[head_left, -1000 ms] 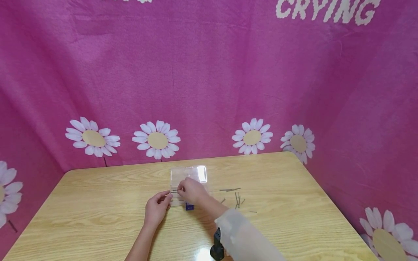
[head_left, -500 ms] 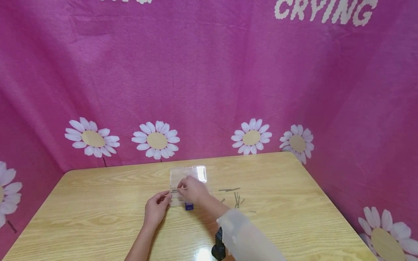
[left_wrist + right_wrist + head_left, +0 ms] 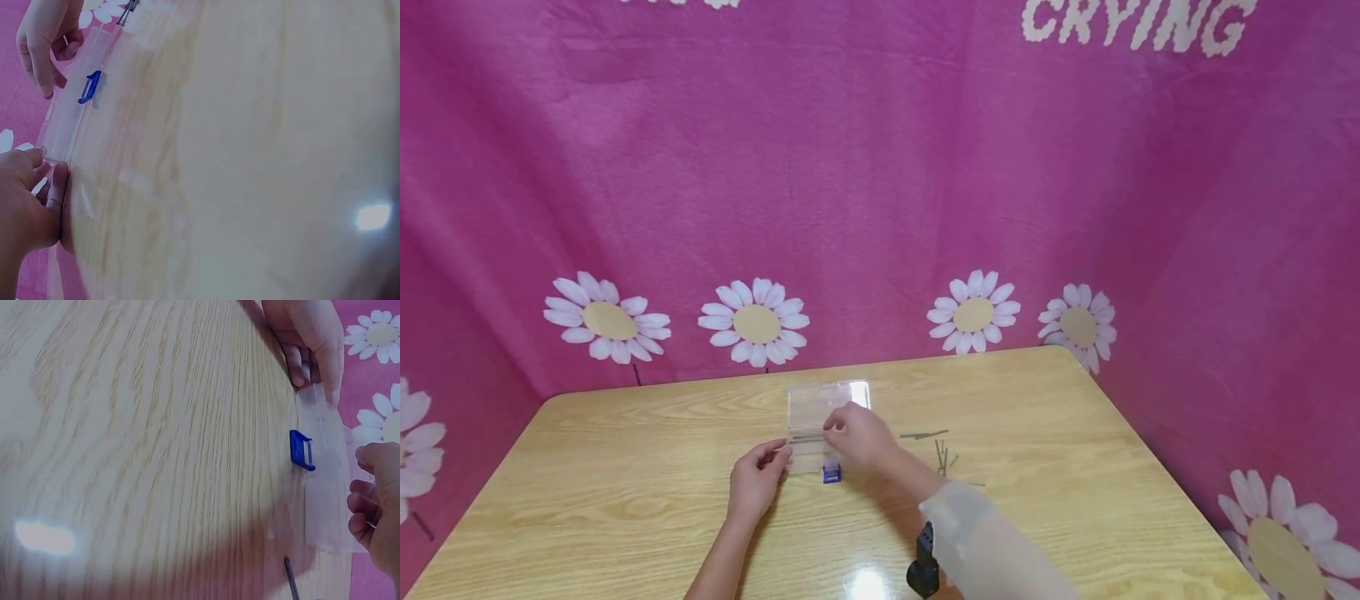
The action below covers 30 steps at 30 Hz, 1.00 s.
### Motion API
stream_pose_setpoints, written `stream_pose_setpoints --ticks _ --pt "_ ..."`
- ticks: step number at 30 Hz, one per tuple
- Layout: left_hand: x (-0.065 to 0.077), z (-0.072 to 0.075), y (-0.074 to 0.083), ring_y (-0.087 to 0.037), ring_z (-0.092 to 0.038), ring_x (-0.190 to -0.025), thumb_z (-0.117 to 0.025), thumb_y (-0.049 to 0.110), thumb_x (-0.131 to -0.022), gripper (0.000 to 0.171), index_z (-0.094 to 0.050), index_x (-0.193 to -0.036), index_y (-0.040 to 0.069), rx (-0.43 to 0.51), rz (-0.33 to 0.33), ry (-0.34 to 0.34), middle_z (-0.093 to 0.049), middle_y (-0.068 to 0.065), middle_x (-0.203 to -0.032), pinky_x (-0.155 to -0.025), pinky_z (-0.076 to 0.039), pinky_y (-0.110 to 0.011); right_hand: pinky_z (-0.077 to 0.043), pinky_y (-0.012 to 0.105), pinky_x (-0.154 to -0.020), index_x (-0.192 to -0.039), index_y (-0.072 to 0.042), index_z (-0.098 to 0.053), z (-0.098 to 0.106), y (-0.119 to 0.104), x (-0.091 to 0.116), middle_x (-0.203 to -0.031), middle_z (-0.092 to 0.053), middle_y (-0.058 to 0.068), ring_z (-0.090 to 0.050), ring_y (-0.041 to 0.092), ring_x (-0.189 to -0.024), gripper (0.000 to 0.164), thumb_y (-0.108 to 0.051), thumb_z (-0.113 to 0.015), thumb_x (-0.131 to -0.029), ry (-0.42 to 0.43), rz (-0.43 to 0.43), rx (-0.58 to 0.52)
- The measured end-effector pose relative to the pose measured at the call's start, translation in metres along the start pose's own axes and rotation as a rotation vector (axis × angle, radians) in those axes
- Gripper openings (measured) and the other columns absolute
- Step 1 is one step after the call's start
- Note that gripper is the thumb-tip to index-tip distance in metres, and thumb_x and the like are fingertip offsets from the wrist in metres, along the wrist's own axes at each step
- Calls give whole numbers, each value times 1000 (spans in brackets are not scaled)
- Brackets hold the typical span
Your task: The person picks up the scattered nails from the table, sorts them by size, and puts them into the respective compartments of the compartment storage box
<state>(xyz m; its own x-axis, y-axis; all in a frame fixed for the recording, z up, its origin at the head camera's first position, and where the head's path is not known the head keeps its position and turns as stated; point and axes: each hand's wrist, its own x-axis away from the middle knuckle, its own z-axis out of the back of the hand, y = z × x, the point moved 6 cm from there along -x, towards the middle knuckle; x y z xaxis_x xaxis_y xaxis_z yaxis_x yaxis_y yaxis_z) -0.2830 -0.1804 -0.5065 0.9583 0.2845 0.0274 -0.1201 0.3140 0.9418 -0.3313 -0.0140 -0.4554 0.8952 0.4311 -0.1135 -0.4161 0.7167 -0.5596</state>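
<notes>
Looking down from the head: there's the clear box (image 3: pixel 806 461) on the tabletop (image 3: pixel 625 467), its lid (image 3: pixel 816 402) lying open on the far side.
Dark rods inside (image 3: pixel 807 439): thin ones, laid lengthwise in the far section of the box, and only this view picks them out.
Left hand (image 3: pixel 756 483): on the box's left end, fingers narrow.
Right hand (image 3: pixel 861 437): over the right part, fingers curled, thumb and forefinger nearly meeting by the rods' ends; whether they pinch one, I cannot tell.
Loose rods (image 3: pixel 924 435): scattered right of the box, a few crossing.
Over to the left wrist: now the grip shows, left thumb and forefinger holding the box's near end; the contents are too hazy to read.
Blue clasp (image 3: pixel 90 87): jutting from the front wall, an open frame.
Across to the right wrist: curled right-hand fingers close up, left hand at the other end.
Single rod (image 3: pixel 291 578): lying on the tabletop in front of the box, near its right end.
</notes>
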Motion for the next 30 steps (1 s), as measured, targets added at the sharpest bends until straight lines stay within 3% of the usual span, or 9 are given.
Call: stream_pose_setpoints --ticks 12,30 --pt "1 1 1 -7 -57 -67 -60 19 -91 32 -63 -116 -1 -1 9 -2 -66 -13 -88 -59 -50 -16 -50 32 -80 -103 -11 -67 14 18 7 -101 -62 5 -58 17 -91 22 -26 -56 -91 -7 -33 -44" --pt "0 1 0 -6 -57 -66 -61 20 -91 33 -64 -115 -1 -7 -1 -1 -66 -12 -88 -58 -49 -16 -49 33 -72 -97 -9 -68 38 52 19 -95 -62 7 -57 19 -85 19 -23 -59 -87 93 -50 -18"
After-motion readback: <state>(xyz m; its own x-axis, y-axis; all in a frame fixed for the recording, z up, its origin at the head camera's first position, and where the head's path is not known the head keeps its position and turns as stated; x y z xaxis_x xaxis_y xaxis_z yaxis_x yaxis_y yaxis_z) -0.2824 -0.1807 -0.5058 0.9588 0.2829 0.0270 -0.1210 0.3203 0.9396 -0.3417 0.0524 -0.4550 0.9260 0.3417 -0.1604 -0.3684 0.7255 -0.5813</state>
